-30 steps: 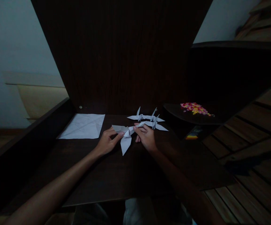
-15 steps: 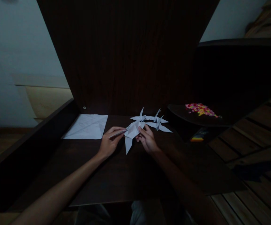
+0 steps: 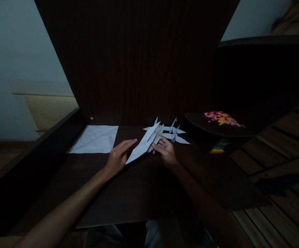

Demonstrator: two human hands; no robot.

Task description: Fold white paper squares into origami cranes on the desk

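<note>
A folded white origami paper point(image 3: 143, 142) with long pointed flaps is pinched in my right hand point(image 3: 165, 151), thumb on its near side. It slants from lower left to upper right above the dark desk. My left hand point(image 3: 120, 156) is beside its lower left end, fingers stretched out and apart from the thumb. Whether that hand touches the paper tip I cannot tell. Just behind the held paper lie several folded paper cranes point(image 3: 174, 135), partly hidden by it.
A creased white sheet point(image 3: 95, 139) lies flat at the desk's left. On the dark corner shelf point(image 3: 194, 120) at the right is a pile of pink, red and yellow small pieces point(image 3: 222, 118). A low side board point(image 3: 43, 151) bounds the desk point(image 3: 113, 199) on the left.
The folded paper has turned in my right hand, its flap now pointing down to the left. My left hand has let go of the flap and spread its fingers.
</note>
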